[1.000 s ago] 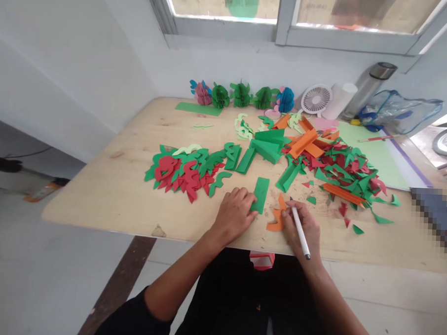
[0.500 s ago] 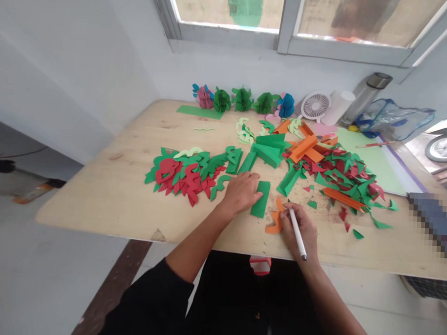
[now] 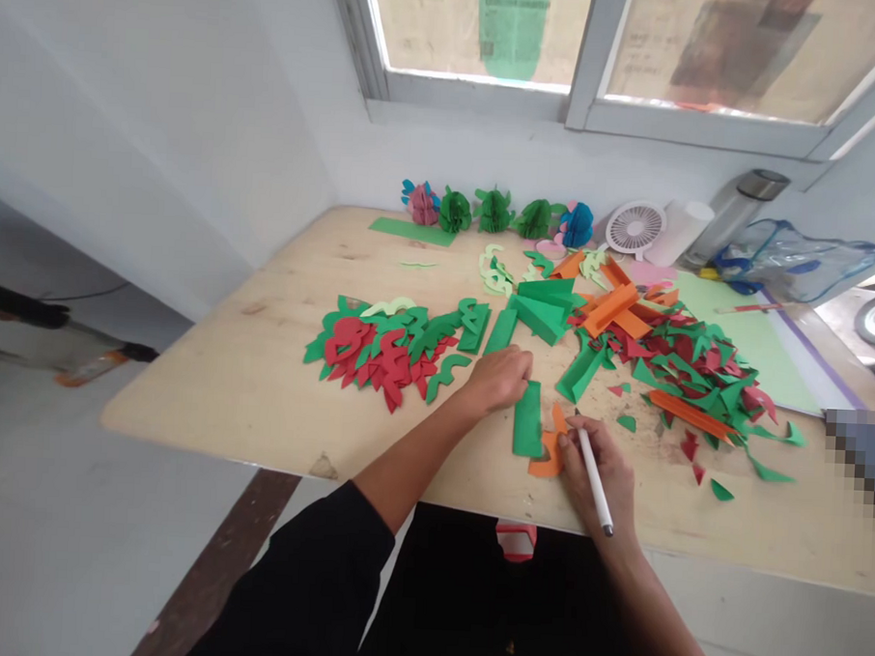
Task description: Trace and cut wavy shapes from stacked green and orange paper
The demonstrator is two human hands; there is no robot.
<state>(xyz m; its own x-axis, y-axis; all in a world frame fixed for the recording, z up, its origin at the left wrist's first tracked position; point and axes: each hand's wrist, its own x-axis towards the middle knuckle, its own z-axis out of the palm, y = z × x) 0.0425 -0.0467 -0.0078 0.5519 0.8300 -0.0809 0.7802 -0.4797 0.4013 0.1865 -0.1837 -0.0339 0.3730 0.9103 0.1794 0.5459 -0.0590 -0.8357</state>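
Note:
My left hand is closed, its curled fingers at the top end of a green paper rectangle lying on the table. Between the fingers of my right hand is a white pen, its dark far end pointing down toward me. The same hand also touches an orange paper cutout with a wavy edge, which lies against the green rectangle's lower right. Just beyond my left hand are a green folded strip and a stack of folded green paper.
Red cutouts and green ones are piled on the left. Scraps and folded orange strips lie on the right. Behind stand paper honeycomb figures, a small fan and a bottle.
My left hand has gone from lying with fingers stretched to curled at the green rectangle's top. The rectangle now lies straighter, closer to the orange cutout. The view has shifted slightly.

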